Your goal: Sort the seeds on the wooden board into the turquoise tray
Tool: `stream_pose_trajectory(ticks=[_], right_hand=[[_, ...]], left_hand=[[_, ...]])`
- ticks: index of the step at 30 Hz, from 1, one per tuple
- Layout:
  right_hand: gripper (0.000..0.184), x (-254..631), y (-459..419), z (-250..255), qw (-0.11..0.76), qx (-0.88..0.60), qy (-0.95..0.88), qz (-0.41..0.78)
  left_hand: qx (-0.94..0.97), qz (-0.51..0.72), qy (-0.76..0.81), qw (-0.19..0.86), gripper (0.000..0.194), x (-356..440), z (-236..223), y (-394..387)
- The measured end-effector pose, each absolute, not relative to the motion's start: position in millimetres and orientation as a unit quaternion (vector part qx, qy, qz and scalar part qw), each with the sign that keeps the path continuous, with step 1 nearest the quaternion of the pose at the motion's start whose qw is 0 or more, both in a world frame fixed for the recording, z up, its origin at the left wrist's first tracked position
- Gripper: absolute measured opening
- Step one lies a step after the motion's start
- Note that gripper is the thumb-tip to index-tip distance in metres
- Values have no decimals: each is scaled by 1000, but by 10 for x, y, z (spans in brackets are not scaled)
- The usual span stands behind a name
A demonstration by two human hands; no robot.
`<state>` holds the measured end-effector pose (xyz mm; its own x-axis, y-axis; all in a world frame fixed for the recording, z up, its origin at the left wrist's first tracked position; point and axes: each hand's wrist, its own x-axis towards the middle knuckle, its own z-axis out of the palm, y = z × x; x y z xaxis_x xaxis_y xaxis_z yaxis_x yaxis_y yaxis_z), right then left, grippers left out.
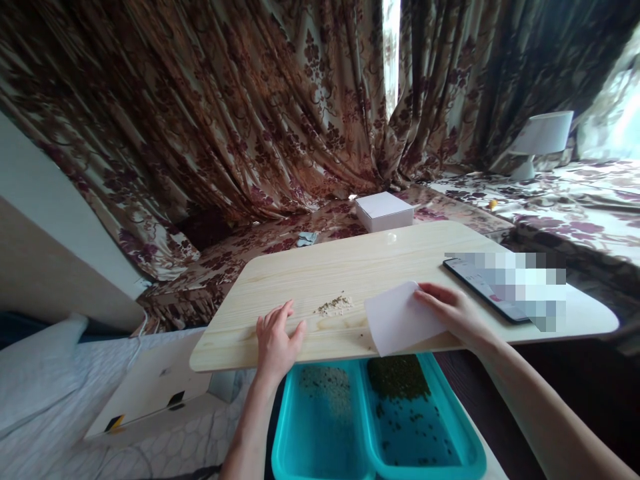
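A small heap of mixed pale and dark green grains [336, 306] lies on the light wooden tabletop [295, 273]. My left hand [279, 339] rests on the table left of the heap, fingers spread and holding nothing. To the right of the grains, my right hand [447, 312] pinches a sheet of white paper [400, 320] by its edge, near the table's front. Below that edge sits a turquoise two-part container [367, 427]. Pale grains [327, 385] lie in its left compartment; dark green grains [397, 377] are heaped at the far end of the right one.
A tablet or large phone [487, 293], partly blurred out, lies on the table's right. Behind the table stands a white box [385, 210]. A larger carton [155, 387] is at the lower left, a lamp [543, 137] at the far right. Patterned curtains [240, 113] hang behind.
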<state>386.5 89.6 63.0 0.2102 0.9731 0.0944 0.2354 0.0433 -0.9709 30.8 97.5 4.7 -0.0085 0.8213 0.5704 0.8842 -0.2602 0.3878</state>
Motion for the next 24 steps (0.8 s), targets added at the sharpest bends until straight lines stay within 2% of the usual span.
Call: stream_pose_trajectory(ticks=[13, 24], right_hand=[[67, 3673, 918, 594, 527, -563, -516, 373], [59, 3762, 961, 655, 542, -564, -510, 358]], left_hand=[[-705, -364, -607, 43, 41, 281, 16, 1000], [-709, -357, -606, 42, 44, 229, -3, 1044]])
